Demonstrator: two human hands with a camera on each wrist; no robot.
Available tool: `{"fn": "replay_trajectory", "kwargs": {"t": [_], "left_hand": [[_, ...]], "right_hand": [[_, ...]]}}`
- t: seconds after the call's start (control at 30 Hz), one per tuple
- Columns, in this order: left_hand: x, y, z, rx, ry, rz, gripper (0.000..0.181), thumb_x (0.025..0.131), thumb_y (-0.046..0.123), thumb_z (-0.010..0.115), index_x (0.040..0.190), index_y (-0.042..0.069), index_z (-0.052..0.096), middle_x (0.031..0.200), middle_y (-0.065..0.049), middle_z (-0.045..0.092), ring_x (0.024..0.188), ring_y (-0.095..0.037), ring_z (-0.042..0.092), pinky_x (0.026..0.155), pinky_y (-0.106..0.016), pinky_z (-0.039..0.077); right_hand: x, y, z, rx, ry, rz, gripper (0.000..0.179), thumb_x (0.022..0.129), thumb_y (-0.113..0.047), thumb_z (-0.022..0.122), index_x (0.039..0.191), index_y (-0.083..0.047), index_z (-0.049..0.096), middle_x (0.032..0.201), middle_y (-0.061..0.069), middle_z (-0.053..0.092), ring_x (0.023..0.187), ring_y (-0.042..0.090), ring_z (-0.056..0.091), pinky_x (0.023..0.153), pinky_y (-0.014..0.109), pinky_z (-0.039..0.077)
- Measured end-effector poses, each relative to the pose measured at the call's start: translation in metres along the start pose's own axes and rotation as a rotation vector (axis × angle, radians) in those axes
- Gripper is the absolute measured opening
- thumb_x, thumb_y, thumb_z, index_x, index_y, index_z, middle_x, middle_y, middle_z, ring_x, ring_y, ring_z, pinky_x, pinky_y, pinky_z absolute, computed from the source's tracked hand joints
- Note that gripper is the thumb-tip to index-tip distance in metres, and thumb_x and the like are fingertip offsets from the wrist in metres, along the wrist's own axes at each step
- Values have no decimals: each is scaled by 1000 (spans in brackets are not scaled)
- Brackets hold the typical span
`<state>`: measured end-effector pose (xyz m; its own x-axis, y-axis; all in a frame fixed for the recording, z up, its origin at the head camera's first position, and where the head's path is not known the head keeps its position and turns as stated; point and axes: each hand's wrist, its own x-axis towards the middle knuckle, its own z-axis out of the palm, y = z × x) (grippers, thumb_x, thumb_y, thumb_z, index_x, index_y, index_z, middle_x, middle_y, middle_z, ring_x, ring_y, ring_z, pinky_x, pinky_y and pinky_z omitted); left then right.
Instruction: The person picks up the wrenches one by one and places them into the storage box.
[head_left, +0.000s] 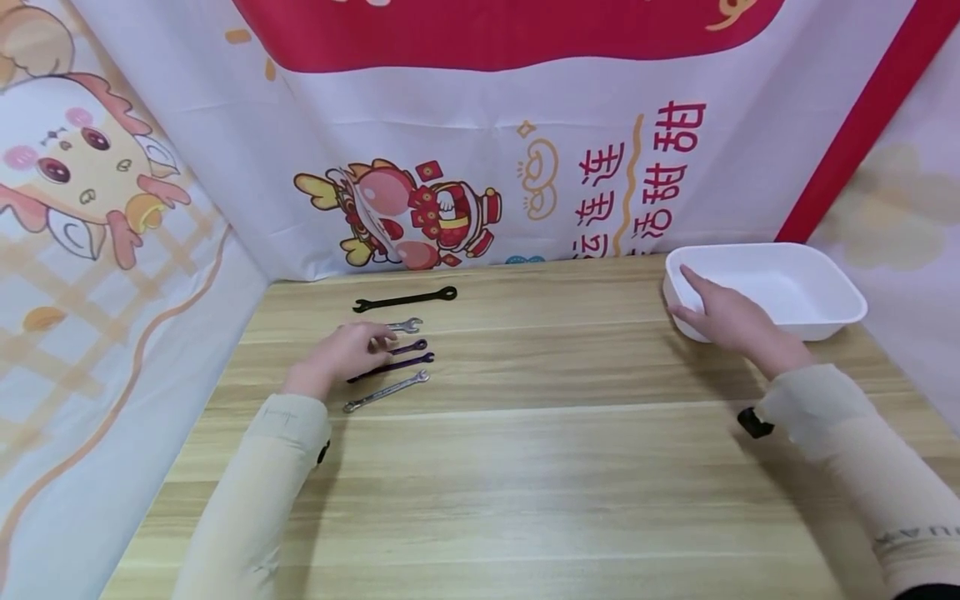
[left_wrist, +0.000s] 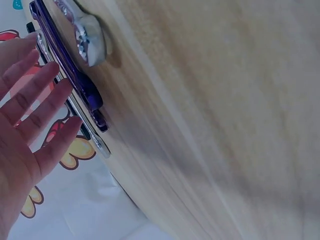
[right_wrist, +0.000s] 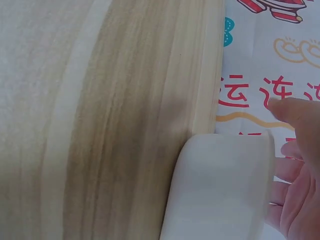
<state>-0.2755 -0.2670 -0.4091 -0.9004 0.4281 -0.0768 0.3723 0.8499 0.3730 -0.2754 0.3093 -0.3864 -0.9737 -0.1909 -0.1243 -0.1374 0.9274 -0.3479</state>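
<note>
My left hand (head_left: 348, 354) reaches over a row of wrenches, its fingers spread apart in the left wrist view and nothing in its grasp. Beneath it lie two purple wrenches (head_left: 411, 362) and a silver wrench (head_left: 408, 325), partly hidden by the fingers. A black wrench (head_left: 405, 300) lies beyond the hand, and another silver wrench (head_left: 386, 392) on the near side. At the right, my right hand (head_left: 731, 321) is at the left end of a white plastic tub (head_left: 817, 321). Its fingers are right at the rim, with the thumb away from the wall in the right wrist view.
The wood-grain table (head_left: 525, 483) meets a printed white cloth (head_left: 465, 108) hung along its back. More cloth (head_left: 135, 333) hangs at the left side. The tub stands near the table's back right corner.
</note>
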Motion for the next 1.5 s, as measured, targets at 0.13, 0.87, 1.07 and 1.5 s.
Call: {"fn": "replay_trajectory", "kwargs": {"t": [0.13,0.87,1.07,1.5], "left_hand": [[0,-1,0,-4,-16,-21,33,94,11,70,127,2,69,109,-11,70,100,-27,64,94,-49,51],[6,-5,0,9,-67,-17,32,94,2,65,125,4,70,104,-11,69,97,-27,64,91,-49,52],[7,-5,1,6,-66,-19,31,93,-1,64,123,5,71,103,-11,69,97,-28,64,91,-50,52],[5,-3,4,1,-69,-20,32,92,-6,62,121,3,72,105,-12,69,100,-30,64,93,-52,51]], "right_hand": [[-2,2,4,-12,3,-24,80,104,-39,55,162,0,15,149,42,33,131,58,42,106,69,34],[-9,6,13,-63,61,-147,65,101,-9,57,155,11,26,123,45,54,77,35,60,75,57,51],[-9,2,12,-55,50,-145,66,100,-8,58,156,9,26,120,42,59,73,31,59,72,52,52],[-10,-5,16,-52,45,-168,66,101,-8,59,156,9,27,113,40,62,69,27,58,67,48,52]]}}
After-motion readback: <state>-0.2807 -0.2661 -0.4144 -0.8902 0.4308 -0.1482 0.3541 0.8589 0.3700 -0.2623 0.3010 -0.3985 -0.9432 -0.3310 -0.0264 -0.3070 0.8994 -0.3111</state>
